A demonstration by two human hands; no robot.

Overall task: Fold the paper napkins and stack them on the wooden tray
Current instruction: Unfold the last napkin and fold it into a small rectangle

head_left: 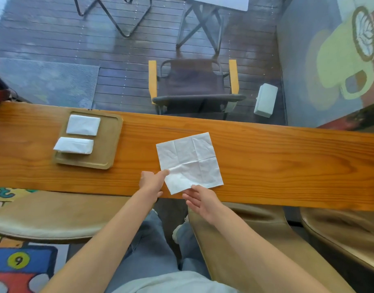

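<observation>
Head view: we see an unfolded paper napkin (189, 162) lying flat on the wooden worktop (266, 161), right of the wooden tray (113, 144). Our left hand (152, 180) touches the napkin's near-left edge with an extended forefinger; whether its other fingers curl we cannot tell. Our right hand (200, 199) rests at the near edge, fingers loosely apart. Two folded napkins (83, 125) (74, 145) lie side by side on the tray.
</observation>
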